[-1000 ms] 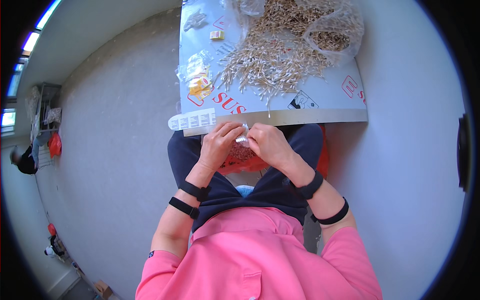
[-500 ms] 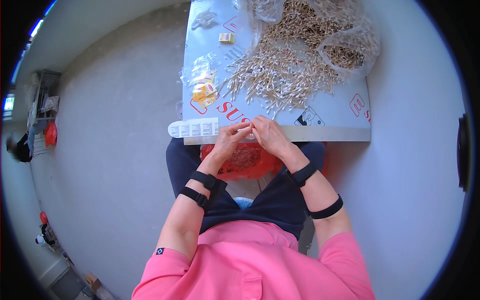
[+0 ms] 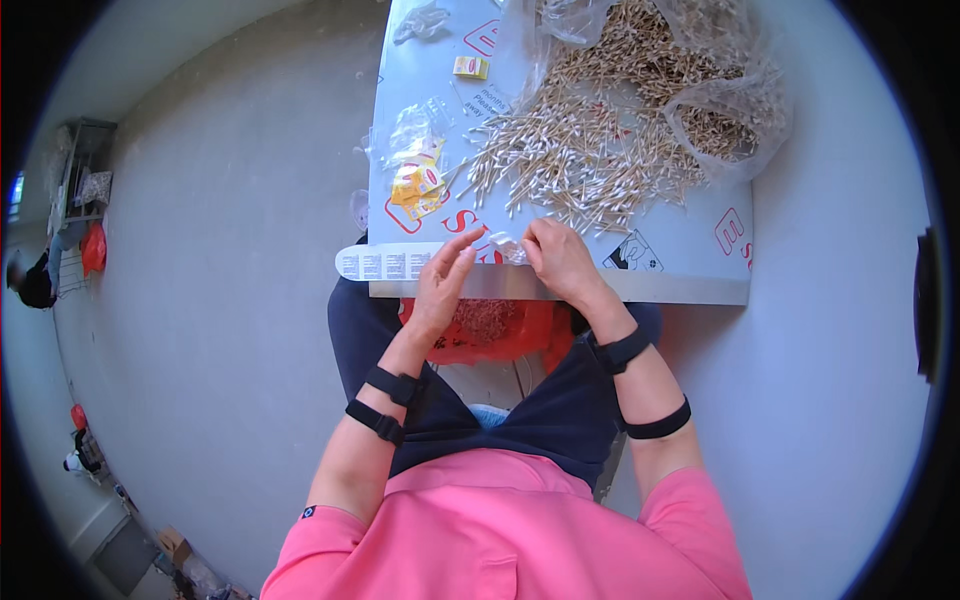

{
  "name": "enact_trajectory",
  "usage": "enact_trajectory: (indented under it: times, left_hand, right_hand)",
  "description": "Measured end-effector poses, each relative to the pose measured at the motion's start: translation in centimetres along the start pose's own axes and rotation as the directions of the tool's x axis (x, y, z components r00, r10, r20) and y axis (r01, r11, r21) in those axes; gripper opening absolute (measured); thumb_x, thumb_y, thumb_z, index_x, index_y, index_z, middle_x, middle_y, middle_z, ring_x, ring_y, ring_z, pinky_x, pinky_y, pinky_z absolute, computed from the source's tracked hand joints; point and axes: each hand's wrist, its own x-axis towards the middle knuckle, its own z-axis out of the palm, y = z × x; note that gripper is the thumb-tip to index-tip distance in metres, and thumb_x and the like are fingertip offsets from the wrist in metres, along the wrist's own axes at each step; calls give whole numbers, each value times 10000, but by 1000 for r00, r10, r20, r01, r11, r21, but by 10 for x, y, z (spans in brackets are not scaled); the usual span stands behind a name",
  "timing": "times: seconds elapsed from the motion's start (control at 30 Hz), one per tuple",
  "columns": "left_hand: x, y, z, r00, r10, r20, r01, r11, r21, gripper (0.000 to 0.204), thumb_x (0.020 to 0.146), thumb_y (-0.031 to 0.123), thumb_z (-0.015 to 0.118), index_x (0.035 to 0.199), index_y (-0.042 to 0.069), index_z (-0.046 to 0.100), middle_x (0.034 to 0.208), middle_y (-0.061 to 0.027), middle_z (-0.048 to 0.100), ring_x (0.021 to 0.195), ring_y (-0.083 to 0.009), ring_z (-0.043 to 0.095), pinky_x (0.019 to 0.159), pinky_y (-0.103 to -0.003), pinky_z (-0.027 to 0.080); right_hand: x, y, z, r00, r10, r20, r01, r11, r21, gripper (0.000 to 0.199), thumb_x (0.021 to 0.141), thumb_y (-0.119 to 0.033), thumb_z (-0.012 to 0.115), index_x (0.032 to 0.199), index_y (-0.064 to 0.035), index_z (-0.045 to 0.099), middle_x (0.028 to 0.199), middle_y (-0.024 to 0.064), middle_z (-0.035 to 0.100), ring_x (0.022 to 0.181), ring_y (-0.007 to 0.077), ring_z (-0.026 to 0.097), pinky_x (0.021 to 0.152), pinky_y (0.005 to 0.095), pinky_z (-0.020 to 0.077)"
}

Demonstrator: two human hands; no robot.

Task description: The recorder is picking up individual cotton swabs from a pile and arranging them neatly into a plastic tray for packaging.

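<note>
Just past the table's front edge, my right hand [image 3: 563, 264] pinches a small clear, crinkled plastic piece [image 3: 508, 246], perhaps a little bag. To its left my left hand [image 3: 446, 284] is apart from the plastic, its fingers stretched out and holding nothing. Beside the left hand lies a white strip of printed labels [image 3: 383, 263] with a rounded end, jutting past the table's left edge. Beyond both hands spreads a heap of cotton swabs [image 3: 570, 160] with white tips and wooden sticks.
A large clear bag [image 3: 765, 115] surrounds more swabs at the far right. Yellow printed cards [image 3: 417, 183] and clear plastic bags [image 3: 418, 130] lie at the left. Farther back are a small yellow box [image 3: 471, 67] and crumpled plastic [image 3: 422, 22]. A red bag [image 3: 485, 335] hangs below the table edge.
My hands were together at the table's edge; now they are apart, the left drawn leftward and opened. The clear plastic piece shows plainly in the right. The view has shifted slightly.
</note>
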Motion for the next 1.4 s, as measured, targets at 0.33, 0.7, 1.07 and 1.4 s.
enact_trajectory:
  times: [0.33, 0.7, 1.07, 1.4]
  left_hand:
    - [46, 7, 1, 945, -195, 262, 86, 922, 377, 404, 976, 240, 629, 1346, 77, 624, 1283, -106, 664, 1176, -178, 590, 1000, -333, 443]
    - [3, 20, -5, 977, -3, 215, -49, 970, 236, 890, 825, 343, 808, 1545, 78, 355, 1565, -127, 400, 1463, -237, 332, 1188, -378, 264]
    - [-55, 56, -6, 949, -22, 314, -56, 970, 235, 561, 887, 197, 774, 1386, 86, 543, 1336, -59, 563, 1251, -139, 500, 1056, -326, 413]
    - [-64, 79, 9, 827, -284, 485, 146, 942, 303, 251, 912, 108, 742, 1141, 23, 683, 978, 28, 681, 947, -36, 578, 846, -250, 493]
  right_hand:
    - [4, -11, 4, 998, -56, 27, 60, 986, -154, 107, 921, -147, 610, 948, -47, 583, 937, 177, 629, 851, 406, 638, 720, 488, 517]
    - [-5, -38, -20, 941, 315, 123, -336, 834, 438, 138, 932, -111, 608, 946, 21, 643, 760, 131, 681, 741, 228, 703, 697, 342, 557]
    - [-58, -86, -47, 996, -20, 92, -13, 937, 349, 170, 929, -144, 626, 930, 26, 626, 784, 131, 636, 709, 173, 632, 654, 325, 503]
    - [-70, -95, -75, 982, -89, 167, 23, 932, 361, 102, 848, -80, 677, 896, 9, 692, 815, 176, 681, 752, 307, 681, 690, 375, 531]
